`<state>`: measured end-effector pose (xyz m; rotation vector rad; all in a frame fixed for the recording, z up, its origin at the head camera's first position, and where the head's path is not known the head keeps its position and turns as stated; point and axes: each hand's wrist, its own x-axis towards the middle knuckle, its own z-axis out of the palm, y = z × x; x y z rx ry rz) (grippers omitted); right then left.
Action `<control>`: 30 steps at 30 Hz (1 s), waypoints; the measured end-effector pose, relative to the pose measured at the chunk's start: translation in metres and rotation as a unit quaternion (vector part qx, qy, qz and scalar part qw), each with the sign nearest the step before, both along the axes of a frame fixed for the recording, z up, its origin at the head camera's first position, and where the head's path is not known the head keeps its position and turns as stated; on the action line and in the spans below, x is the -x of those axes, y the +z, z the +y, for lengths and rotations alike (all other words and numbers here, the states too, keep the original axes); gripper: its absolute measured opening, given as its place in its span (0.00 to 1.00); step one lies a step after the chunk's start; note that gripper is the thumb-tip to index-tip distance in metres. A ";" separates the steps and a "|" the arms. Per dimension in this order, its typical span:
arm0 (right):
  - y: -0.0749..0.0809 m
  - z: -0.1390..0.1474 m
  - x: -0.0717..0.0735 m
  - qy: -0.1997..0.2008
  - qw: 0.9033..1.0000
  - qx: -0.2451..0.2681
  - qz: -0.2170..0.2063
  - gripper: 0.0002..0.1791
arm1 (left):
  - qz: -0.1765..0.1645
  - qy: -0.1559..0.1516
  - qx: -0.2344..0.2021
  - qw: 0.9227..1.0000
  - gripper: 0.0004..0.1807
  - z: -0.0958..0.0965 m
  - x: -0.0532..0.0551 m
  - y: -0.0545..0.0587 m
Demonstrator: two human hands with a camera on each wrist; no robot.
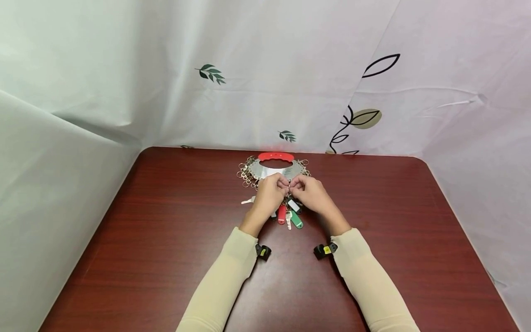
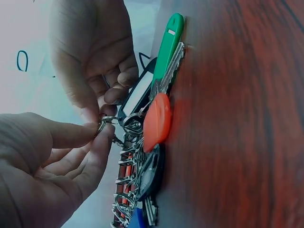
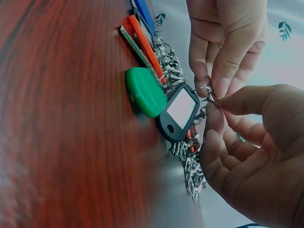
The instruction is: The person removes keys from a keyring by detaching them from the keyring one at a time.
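Key plate [image 1: 271, 172]: smooth, shiny grey metal, curved, with an oval cut-out under its red handle [image 1: 275, 157]; it lies on the table, whose far edge runs just behind it.
Clasps [image 1: 247, 175]: small bright metal loops and hooks crowding the plate's left and right rims, too tangled to count.
Ring [image 3: 207, 89]: one thin round metal loop, at the plate's near side.
Hands: two, meeting at the near edge of the plate; left hand [image 1: 268, 192] and right hand [image 1: 312, 192] both pinch the ring between thumb and finger.
Labelled tag [image 3: 178, 114]: black, rounded plastic frame around a white insert, on the plate's near side, beside the ring.
Other tags: at least four on the plate's near side: one red tag [image 1: 281, 214], one green tag [image 1: 296, 220], one blue tag [image 3: 144, 13], one further dark tag [image 2: 152, 171].
Keys: at least two, flat, notched metal; one key [image 1: 289, 221] between red and green, another left of the plate's near edge.
Table [image 1: 166, 230]: reddish-brown, wood-grained, stretching around the plate.
Curtain [image 1: 249, 101]: pale, creased sheeting behind the plate and to both sides, printed with leaves.
Sleeves [image 1: 221, 272]: two, cream, nearer than the plate.
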<state>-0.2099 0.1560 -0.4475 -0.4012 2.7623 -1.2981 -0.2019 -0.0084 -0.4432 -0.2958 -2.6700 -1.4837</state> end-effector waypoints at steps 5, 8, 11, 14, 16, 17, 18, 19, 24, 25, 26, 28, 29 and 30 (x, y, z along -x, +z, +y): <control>0.000 0.001 0.000 -0.005 1.000 -0.002 -0.002 0.03 | -0.023 0.001 0.012 1.000 0.06 -0.001 -0.001 0.001; 0.000 0.001 0.000 -0.014 1.000 -0.002 -0.005 0.03 | -0.047 0.002 0.007 0.999 0.06 -0.002 -0.001 0.001; 0.001 0.001 0.000 -0.020 1.000 0.004 -0.009 0.03 | -0.065 -0.002 -0.029 0.997 0.05 -0.003 -0.001 0.002; 0.002 0.001 0.000 -0.015 0.999 0.021 -0.018 0.03 | -0.063 -0.001 -0.062 0.996 0.06 -0.002 -0.001 0.001; 0.003 0.001 -0.001 -0.010 0.999 0.033 -0.026 0.03 | -0.051 0.004 -0.061 0.997 0.07 -0.002 0.000 0.001; 0.003 0.001 -0.001 -0.009 0.999 0.039 -0.030 0.03 | -0.045 0.006 -0.058 0.997 0.08 -0.002 0.000 0.001; 0.003 0.001 -0.001 -0.008 0.998 0.043 -0.034 0.03 | -0.039 0.008 -0.053 0.998 0.07 -0.002 0.000 0.001; 0.003 0.001 -0.001 -0.009 0.998 0.047 -0.037 0.03 | -0.036 0.008 -0.049 0.998 0.07 -0.003 -0.001 0.002; 0.001 0.000 0.000 -0.012 0.997 0.058 -0.047 0.04 | -0.029 0.006 -0.039 0.999 0.07 -0.003 -0.002 0.003; 0.001 0.000 0.001 -0.012 0.997 0.059 -0.047 0.04 | -0.026 0.006 -0.037 0.999 0.07 -0.003 -0.002 0.003; 0.001 0.000 0.001 -0.012 0.997 0.057 -0.047 0.04 | -0.023 0.006 -0.035 0.999 0.07 -0.003 -0.001 0.003; 0.000 0.001 0.001 -0.012 0.997 0.055 -0.046 0.04 | -0.015 0.007 -0.028 0.999 0.06 -0.003 -0.001 0.002; 0.000 0.001 0.001 -0.012 0.997 0.055 -0.046 0.04 | -0.014 0.008 -0.028 0.999 0.06 -0.003 0.000 0.002; 0.000 0.001 0.001 -0.013 0.997 0.056 -0.047 0.04 | -0.014 0.009 -0.026 1.000 0.06 -0.003 0.000 0.002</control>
